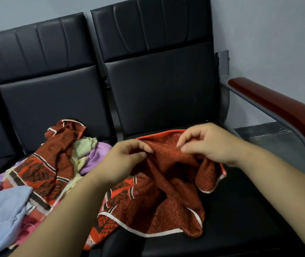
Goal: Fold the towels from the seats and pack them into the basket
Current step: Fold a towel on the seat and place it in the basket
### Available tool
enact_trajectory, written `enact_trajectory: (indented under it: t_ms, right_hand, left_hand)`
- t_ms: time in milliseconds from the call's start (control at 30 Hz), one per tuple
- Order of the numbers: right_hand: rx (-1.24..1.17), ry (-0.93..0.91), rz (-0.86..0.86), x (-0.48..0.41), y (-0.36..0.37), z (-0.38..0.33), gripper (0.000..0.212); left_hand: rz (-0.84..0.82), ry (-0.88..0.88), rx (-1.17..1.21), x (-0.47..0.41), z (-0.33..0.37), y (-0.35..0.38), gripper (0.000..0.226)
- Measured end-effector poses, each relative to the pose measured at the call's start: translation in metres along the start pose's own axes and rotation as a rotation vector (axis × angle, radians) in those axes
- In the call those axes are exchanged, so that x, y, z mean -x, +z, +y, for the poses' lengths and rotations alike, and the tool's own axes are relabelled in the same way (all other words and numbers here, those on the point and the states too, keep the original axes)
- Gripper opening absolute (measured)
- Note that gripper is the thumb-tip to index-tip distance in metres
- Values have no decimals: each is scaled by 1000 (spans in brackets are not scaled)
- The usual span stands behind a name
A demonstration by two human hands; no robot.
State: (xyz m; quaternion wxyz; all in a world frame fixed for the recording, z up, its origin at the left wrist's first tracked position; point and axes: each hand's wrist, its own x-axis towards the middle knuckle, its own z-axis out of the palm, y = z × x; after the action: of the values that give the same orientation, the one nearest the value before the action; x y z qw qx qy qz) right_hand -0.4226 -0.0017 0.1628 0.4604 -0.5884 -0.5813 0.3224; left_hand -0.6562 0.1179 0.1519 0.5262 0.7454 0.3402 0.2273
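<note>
Red towel (pixel 166 182) lies crumpled on the right-hand seat (pixel 240 210), next to the pile (pixel 58 164) of mixed towels on the neighbouring seat. Your left grip (pixel 127 158) pinches the cloth near its upper edge between thumb and fingers. Your right grip (pixel 209 145) is curled and closed on a fold just beside it. A wooden armrest (pixel 277 112) runs along the right.
</note>
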Motion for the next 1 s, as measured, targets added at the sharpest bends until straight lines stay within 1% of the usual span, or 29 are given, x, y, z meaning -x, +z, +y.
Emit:
enact_trajectory:
  t_ms: [33,100,133,167,200,267,333,433,467,500,533,600,700,767,800,833,900,933,967,1000]
  right_hand:
    - [78,13,-115,3,-1,-1,21]
    - [347,76,-310,7,-2,1,22]
    - [471,89,-339,6,-1,4,22]
    - [547,83,-302,5,0,6,22]
    - [581,60,-205,2,0,8,24]
    - [539,18,21,-2,-1,10,30]
    - [420,26,169,-3,-4,8,34]
    - [258,37,249,0,-1,3,35]
    - [222,17,261,0,1,2,35]
    - [192,3,265,0,4,0,35]
    - [169,-1,261,0,6,-1,35]
    - [141,-3,249,0,8,-2,35]
    - [77,-20,241,1,12,-5,32]
    - [37,-75,168,4,12,-10,23]
    - [54,-89,86,5,10,-13,18]
    - [133,-76,-28,7,7,-14,18]
    - [435,-3,-287,9,3,-12,22]
    - [577,40,-373,9,3,-10,24]
    - [666,78,-390,8,5,-7,25]
    - [706,93,-347,7,6,-5,26]
  left_hand:
    - [23,-7,106,-1,1,0,24]
    - [-6,12,269,0,7,1,30]
    - [-56,19,322,2,10,1,31]
    - [-125,35,337,5,15,2,29]
    - [-193,62,299,8,16,1,25]
    - [-300,132,77,11,18,-1,16]
    - [-298,186,-211,10,16,-1,13]
    - [-180,278,-598,7,13,0,22]
    - [-147,314,-696,7,14,0,25]
    - [-126,343,-747,8,16,1,26]
    - [-118,357,-748,9,17,2,27]
    - [-145,360,-673,11,19,7,29]
    - [-224,288,-555,11,15,13,30]
    - [-202,220,-503,9,13,12,32]
    - [-165,194,-465,8,13,9,33]
    - [-128,176,-400,8,14,8,35]
    - [-77,145,-239,8,16,6,36]
    - [-71,132,-178,9,16,5,36]
    - [-78,129,-144,9,16,6,35]
    - [-89,131,-128,9,15,6,34]
